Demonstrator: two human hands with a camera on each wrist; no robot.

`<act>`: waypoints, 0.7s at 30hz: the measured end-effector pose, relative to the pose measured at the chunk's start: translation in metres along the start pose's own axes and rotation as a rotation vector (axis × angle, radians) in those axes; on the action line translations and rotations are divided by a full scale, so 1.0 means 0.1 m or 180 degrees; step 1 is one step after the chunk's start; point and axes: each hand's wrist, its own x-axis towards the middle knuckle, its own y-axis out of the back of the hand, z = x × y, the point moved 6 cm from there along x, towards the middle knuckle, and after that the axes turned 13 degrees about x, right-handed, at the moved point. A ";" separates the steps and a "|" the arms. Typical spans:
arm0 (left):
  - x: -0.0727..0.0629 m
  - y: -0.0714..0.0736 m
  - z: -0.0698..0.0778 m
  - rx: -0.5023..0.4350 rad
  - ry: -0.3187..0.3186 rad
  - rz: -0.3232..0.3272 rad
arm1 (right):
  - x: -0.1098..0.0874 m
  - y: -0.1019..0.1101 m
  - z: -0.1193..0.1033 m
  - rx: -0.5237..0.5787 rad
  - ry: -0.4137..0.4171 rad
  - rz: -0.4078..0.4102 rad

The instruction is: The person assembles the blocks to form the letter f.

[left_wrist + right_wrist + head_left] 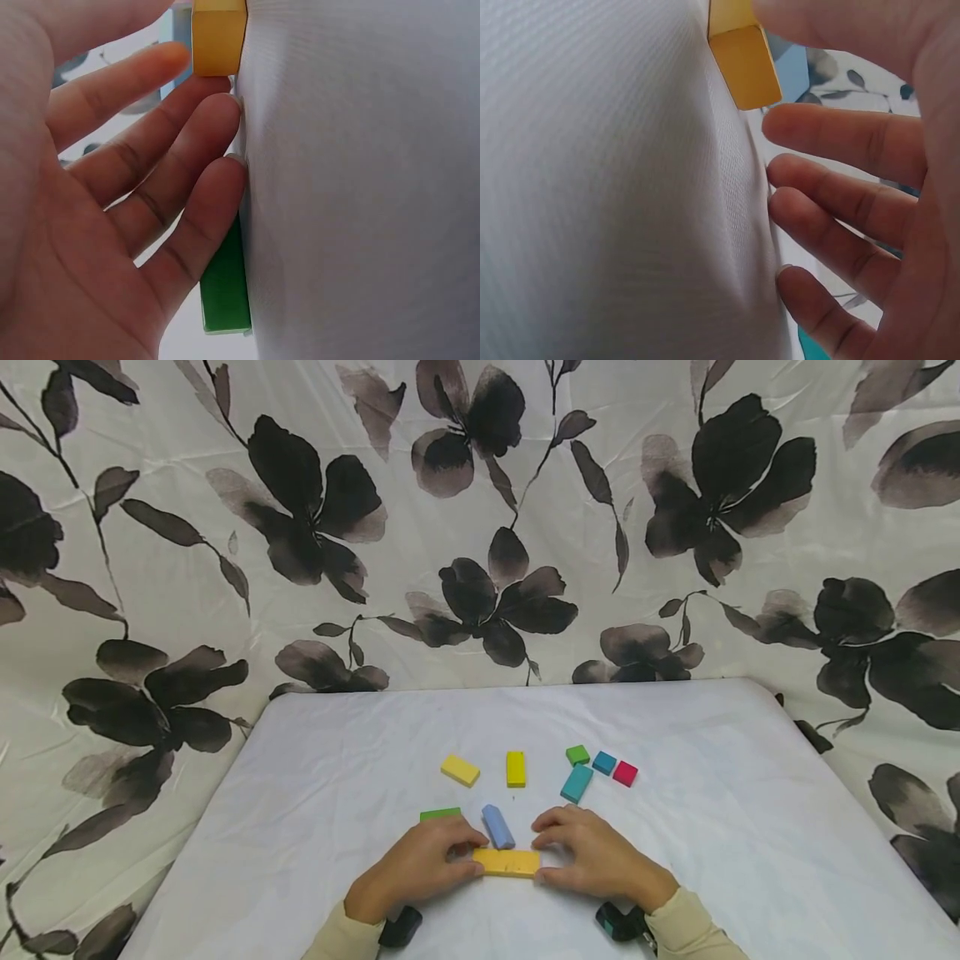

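Note:
A long orange-yellow block (507, 862) lies crosswise on the table between the hands. At its left end is the left hand (427, 858), thumb and index fingertips close by the corners, other fingers loosely bent. The right hand (596, 853) stands around the other end; its thumb overlaps the block in the right wrist view, while the index fingertip (780, 124) is apart from it. Just behind sits a light blue block (497, 827), slanted, its near end by the orange-yellow one. A green block (226, 289) is partly hidden behind the left hand in the head view.
Farther back lie a pale yellow block (460, 770) and a bright yellow block (516, 769). Toward the right is a cluster: a small green block (577, 755), teal block (577, 783), blue block (603, 763) and red block (625, 773). White cloth covers the table (337, 760); a flowered curtain (585, 568) hangs behind.

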 end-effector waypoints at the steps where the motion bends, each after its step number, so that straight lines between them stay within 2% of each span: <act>1: 0.00 0.00 0.00 0.0022 -0.0001 0.0005 | 0.00 0.00 0.00 -0.0026 0.0011 0.0000; 13: 0.01 -0.05 0.02 0.0197 -0.0004 -0.0090 | 0.00 -0.04 0.01 -0.0117 -0.0055 -0.0064; 21: 0.01 -0.03 0.02 0.0269 -0.0064 0.0027 | 0.00 -0.03 0.01 -0.0088 -0.0013 0.0029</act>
